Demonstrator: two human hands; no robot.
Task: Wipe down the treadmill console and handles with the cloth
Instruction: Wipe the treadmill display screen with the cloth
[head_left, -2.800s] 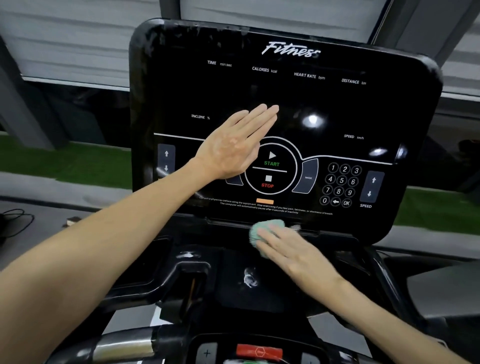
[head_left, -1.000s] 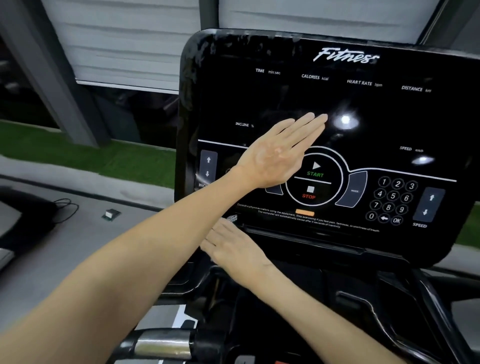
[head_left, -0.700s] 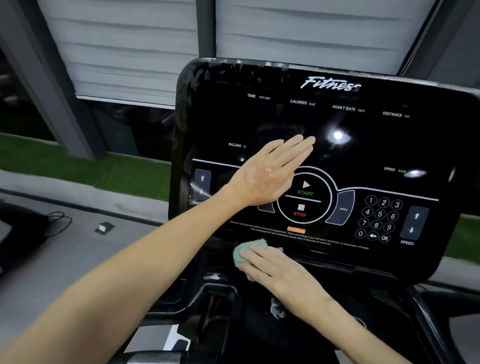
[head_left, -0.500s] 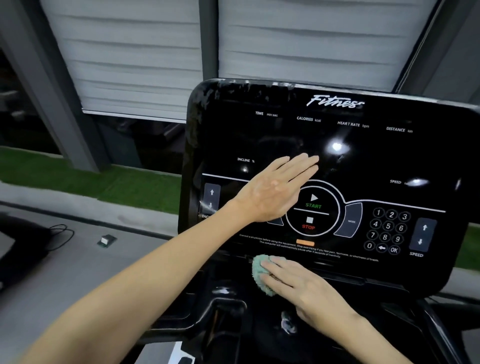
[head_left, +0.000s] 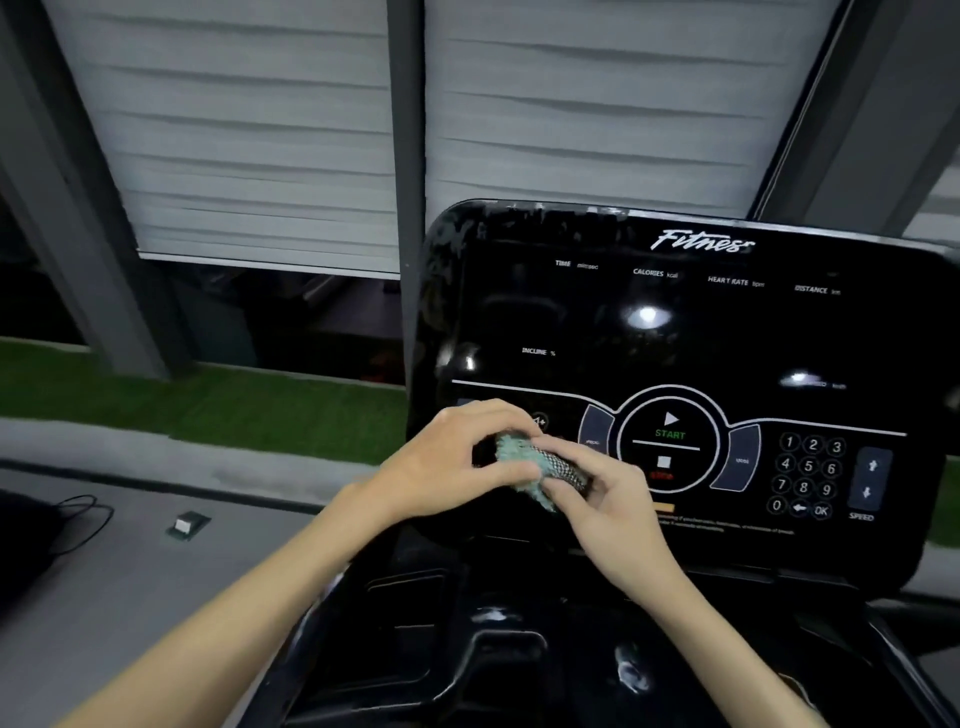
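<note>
The black treadmill console (head_left: 675, 322) fills the right half of the view, with a START/STOP dial and a number keypad. A small teal cloth (head_left: 524, 460) is bunched up in front of the console's lower left. My left hand (head_left: 452, 462) grips the cloth from the left with curled fingers. From the right, my right hand (head_left: 597, 493) pinches the same cloth with fingers and thumb. Both hands are raised off the console surface. The black tray (head_left: 467, 639) below the console shows wet smears.
A grey floor (head_left: 130, 571) lies to the left with a small box (head_left: 187, 525) and a black cable (head_left: 78, 514). A strip of green turf (head_left: 208, 405) runs behind it, under shuttered windows with grey pillars.
My left hand left the screen and came down to grip the cloth. My right hand lifted the cloth off the console's lower ledge. The view swung left and up.
</note>
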